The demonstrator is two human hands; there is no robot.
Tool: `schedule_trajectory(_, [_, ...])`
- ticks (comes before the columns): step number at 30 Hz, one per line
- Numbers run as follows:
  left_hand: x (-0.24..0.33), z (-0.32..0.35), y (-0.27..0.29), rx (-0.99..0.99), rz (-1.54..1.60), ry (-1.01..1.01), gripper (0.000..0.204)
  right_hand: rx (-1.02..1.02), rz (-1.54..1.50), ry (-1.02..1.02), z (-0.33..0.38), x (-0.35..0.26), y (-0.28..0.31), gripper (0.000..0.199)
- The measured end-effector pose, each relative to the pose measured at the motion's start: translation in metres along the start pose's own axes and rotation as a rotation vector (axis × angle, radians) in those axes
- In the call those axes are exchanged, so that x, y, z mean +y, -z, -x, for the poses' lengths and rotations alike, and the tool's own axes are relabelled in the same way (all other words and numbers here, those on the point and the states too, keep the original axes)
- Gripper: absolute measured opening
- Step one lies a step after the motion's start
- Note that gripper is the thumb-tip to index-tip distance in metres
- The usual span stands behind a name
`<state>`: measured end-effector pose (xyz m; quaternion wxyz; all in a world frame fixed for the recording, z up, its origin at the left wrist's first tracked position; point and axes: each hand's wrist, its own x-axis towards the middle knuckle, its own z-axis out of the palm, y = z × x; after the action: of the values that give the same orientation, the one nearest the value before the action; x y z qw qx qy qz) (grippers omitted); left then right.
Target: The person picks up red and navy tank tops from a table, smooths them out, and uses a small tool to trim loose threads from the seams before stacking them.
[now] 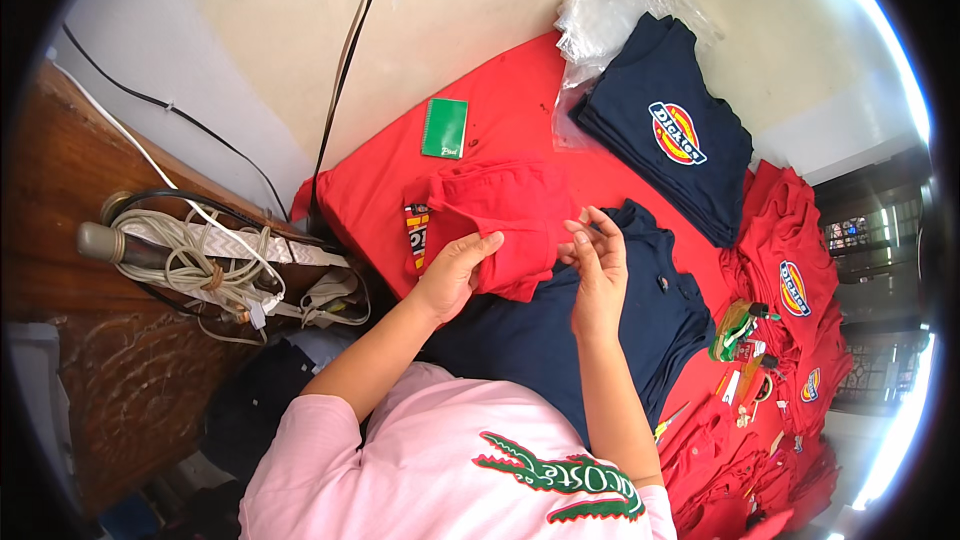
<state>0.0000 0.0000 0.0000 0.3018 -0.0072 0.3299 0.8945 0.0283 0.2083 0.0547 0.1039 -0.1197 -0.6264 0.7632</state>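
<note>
A red folded garment (500, 215), seemingly a T-shirt, is bunched up in front of me, with part of a printed emblem showing at its left edge. My left hand (455, 275) grips it from the lower left, thumb on top and fingers hidden beneath. At the garment's right edge is my right hand (597, 275), its thumb and fingertips drawn together; anything between them is too small to make out. Below both hands a dark navy shirt (630, 330) lies spread out.
A red cloth (500, 90) covers the table, with a green notebook (444, 128) on it. Folded navy shirts (650, 70) and clear plastic bags (625, 15) lie far right. Red shirts (770, 230) and small tools (750, 370) lie right. Coiled cables (200, 255) hang left.
</note>
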Motion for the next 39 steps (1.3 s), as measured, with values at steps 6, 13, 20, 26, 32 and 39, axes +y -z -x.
schedule_trajectory(6, [-0.005,0.0,0.006,-0.017,0.106,-0.01,0.034,0.086,0.131,0.176,0.008,-0.01,0.011,0.016])
schedule_trajectory(13, [0.003,0.0,0.003,-0.057,0.096,-0.018,0.039,-0.004,0.403,0.29,0.016,-0.016,-0.005,0.022])
schedule_trajectory(20, [0.012,0.002,-0.003,-0.102,0.054,-0.022,0.048,-0.099,0.606,0.284,0.014,-0.01,-0.004,0.041])
schedule_trajectory(26, [0.013,0.015,0.0,-0.344,-0.459,0.08,0.042,-0.307,0.954,0.344,0.027,-0.007,-0.003,0.046])
schedule_trajectory(32, [0.041,0.032,-0.001,-0.381,-0.842,-0.025,0.027,-0.191,0.617,0.319,0.035,-0.005,0.03,0.017])
schedule_trajectory(39, [0.019,0.014,0.107,0.339,-0.747,-0.192,0.017,-0.013,0.436,0.202,0.02,0.007,0.058,0.011])
